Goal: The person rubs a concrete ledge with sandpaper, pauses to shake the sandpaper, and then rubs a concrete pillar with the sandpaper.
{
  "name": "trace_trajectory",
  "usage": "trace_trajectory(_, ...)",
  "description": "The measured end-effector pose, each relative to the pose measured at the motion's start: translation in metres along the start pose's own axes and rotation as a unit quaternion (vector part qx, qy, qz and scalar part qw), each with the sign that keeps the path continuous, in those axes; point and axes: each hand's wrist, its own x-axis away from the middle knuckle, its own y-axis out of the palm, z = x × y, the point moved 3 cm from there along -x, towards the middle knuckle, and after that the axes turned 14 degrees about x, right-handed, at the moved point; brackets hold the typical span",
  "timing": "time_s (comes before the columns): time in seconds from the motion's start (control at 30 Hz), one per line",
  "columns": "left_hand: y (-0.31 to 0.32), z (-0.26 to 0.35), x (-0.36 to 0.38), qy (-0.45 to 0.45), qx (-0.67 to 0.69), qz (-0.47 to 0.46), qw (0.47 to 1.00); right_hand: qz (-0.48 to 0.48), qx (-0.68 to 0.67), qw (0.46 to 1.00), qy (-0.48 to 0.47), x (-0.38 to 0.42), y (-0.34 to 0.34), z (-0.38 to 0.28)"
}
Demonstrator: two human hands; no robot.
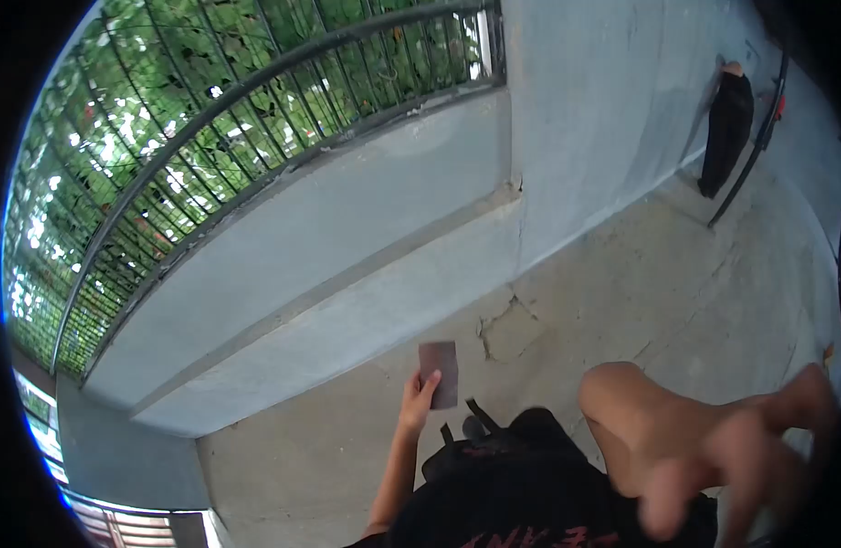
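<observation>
My left hand is closed on a flat, dark brown rectangular sheet, thumb across its face and the rest of the fingers behind it. The sheet looks matte and stiff; its exact kind cannot be made out. Large and blurred at the lower right, my right hand is close to the camera, its fingers apart and slightly bent. Nothing shows between those fingers. The right arm is bent, with the elbow pointing forward. Below lies my black shirt with reddish lettering.
A grey wall with a ledge runs alongside, topped by a dark metal railing with greenery behind. The concrete floor has a cracked patch. Farther off, a person in dark trousers stands near a dark pole.
</observation>
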Motion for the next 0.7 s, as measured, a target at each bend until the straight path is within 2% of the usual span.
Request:
trace_trajectory(0.03,-0.013,0.033,-0.012,0.008,-0.015,-0.005,1.000,-0.003,-0.029,0.998,-0.050,-0.002,-0.008,0.010)
trace_trajectory(0.07,-0.027,0.050,-0.023,-0.010,-0.027,-0.001,1.000,0.018,-0.029,0.998,-0.055,-0.007,-0.018,0.026)
trace_trajectory(0.13,-0.038,0.069,-0.058,0.041,-0.034,0.005,0.999,0.056,0.050,0.982,-0.175,-0.017,-0.042,0.046)
trace_trajectory(0.23,-0.044,0.078,-0.086,0.017,-0.002,0.019,1.000,0.096,0.157,0.927,-0.327,-0.022,-0.080,0.073)
trace_trajectory(0.3,-0.049,0.074,-0.103,0.017,0.018,0.026,0.999,0.159,0.263,0.902,-0.303,-0.011,-0.116,0.093)
trace_trajectory(0.37,-0.050,0.067,-0.116,0.025,0.022,0.035,0.999,0.208,0.313,0.912,-0.162,0.006,-0.160,0.139)
trace_trajectory(0.43,-0.054,0.058,-0.129,-0.005,0.029,0.044,0.999,0.227,0.520,0.822,0.037,0.089,-0.229,0.204)
trace_trajectory(0.47,-0.054,0.054,-0.136,-0.032,0.032,0.040,0.998,0.358,0.386,0.810,0.259,0.122,-0.262,0.240)
trace_trajectory(0.5,-0.052,0.051,-0.143,-0.038,0.029,0.047,0.998,0.363,0.379,0.809,0.263,0.139,-0.277,0.267)
trace_trajectory(0.57,-0.041,0.049,-0.165,-0.031,0.027,0.016,0.999,0.249,0.326,0.729,0.548,0.176,-0.308,0.333)
trace_trajectory(0.63,-0.037,0.043,-0.194,-0.054,0.027,0.021,0.998,0.310,0.176,0.711,0.606,0.238,-0.311,0.375)
trace_trajectory(0.67,-0.029,0.043,-0.208,-0.058,0.037,0.000,0.998,0.313,0.168,0.708,0.611,0.241,-0.312,0.380)
trace_trajectory(0.7,-0.021,0.042,-0.221,-0.060,0.048,-0.021,0.997,0.355,0.085,0.715,0.596,0.240,-0.315,0.386)
